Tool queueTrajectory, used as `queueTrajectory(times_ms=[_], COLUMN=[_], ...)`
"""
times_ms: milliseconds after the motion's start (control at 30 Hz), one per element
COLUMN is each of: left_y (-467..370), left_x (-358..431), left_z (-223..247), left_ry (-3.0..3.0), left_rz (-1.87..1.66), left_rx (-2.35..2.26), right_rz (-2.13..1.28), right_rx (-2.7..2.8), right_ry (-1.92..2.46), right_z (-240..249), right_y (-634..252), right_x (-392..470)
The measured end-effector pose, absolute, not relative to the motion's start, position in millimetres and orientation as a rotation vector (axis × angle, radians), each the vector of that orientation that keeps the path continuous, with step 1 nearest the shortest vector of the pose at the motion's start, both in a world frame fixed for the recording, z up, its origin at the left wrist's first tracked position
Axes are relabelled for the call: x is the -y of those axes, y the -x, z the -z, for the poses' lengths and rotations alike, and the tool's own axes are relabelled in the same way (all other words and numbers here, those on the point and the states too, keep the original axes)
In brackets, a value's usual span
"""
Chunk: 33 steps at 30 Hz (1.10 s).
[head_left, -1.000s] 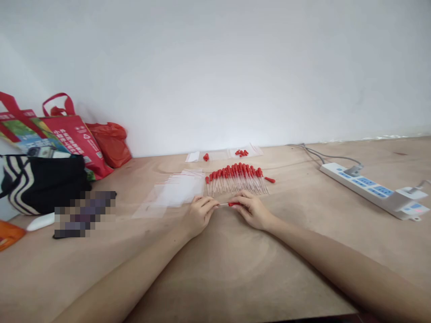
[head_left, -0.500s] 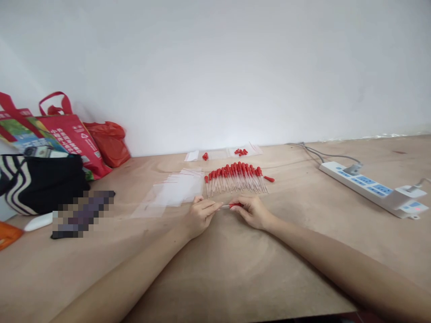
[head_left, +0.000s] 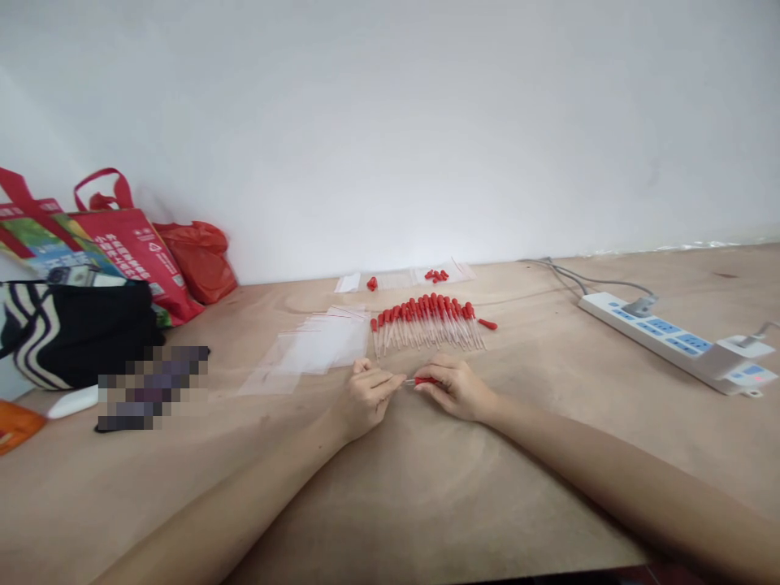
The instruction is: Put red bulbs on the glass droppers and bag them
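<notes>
Between my hands lies a dropper with a clear tube [head_left: 410, 382] and a red rubber bulb [head_left: 426, 380]. My left hand [head_left: 369, 396] pinches the tube, whose far end is hidden by the fingers. My right hand [head_left: 456, 388] is closed around the red bulb, covering part of it. Just beyond my hands, several droppers [head_left: 432, 317] lie side by side in a fanned row, red bulbs pointing away from me. A single loose red bulb [head_left: 487, 324] rests at the row's right end.
Clear zip bags [head_left: 317, 345] overlap left of the row. More red bulbs [head_left: 436, 275] sit on bags near the wall. On the right is a power strip [head_left: 670, 341] with plugged-in cables. A black striped pouch [head_left: 91, 333], a red shopping bag [head_left: 137, 252] and a blurred-out dark object [head_left: 155, 390] stand left.
Both hands have shifted slightly toward me with the dropper. The right fingers have moved a little on the bulb. The row of droppers stays put.
</notes>
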<state>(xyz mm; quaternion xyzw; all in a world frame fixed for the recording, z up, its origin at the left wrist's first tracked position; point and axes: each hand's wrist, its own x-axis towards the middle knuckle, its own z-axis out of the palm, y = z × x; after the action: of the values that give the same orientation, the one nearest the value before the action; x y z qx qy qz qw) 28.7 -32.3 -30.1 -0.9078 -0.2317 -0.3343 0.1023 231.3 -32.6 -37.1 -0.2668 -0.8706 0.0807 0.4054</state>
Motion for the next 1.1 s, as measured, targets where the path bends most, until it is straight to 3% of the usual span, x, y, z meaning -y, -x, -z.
queueTrajectory(times_ms=[733,933,1100], left_y=[-23.0,-5.1,-9.4], left_x=[30.1,9.9,-16.8], left_z=[21.7,20.3,20.4], left_ry=[2.613,2.309,2.223], left_rz=[0.832,1.223,1.061], left_rx=[0.807,1.385,1.601], right_rz=[-0.127,-0.02,0.113], right_rx=[2.182,2.006,1.715], right_ry=[0.901,1.074,1.605], right_z=[29.0,29.2,36.3], right_y=[-240.4,-265.3,-304.2], right_x=[22.7,9.0,-14.7])
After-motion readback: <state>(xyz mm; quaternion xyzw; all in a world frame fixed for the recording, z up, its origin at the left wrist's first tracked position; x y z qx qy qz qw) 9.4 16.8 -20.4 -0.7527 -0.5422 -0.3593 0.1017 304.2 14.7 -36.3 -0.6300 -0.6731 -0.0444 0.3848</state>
